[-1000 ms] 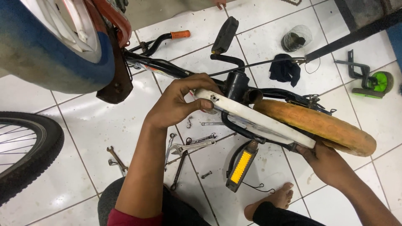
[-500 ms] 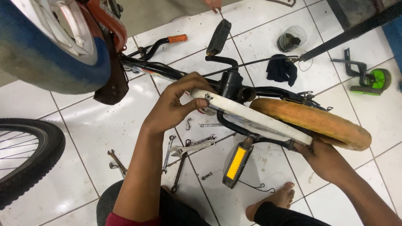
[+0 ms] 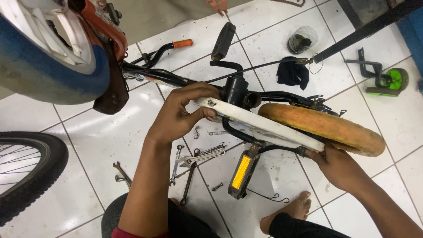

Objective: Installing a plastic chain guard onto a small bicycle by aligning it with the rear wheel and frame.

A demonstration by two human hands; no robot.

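White plastic chain guard (image 3: 260, 125) lies slantwise across the upturned small bicycle's crank area, and I hold it at both ends: my left hand (image 3: 183, 114) clasps its upper end, my right hand (image 3: 337, 165) pinches its lower end beside the orange tyre (image 3: 321, 128). Below hangs the pedal with a yellow reflector (image 3: 241, 172). Wrenches (image 3: 194, 158) lie on the white tiled floor (image 3: 88, 141) underneath, with my bare foot (image 3: 286, 213) near.

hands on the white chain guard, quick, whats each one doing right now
Left hand: closed on the front end of the white chain guard.
Right hand: closed on its rear end, beside the orange tyre.
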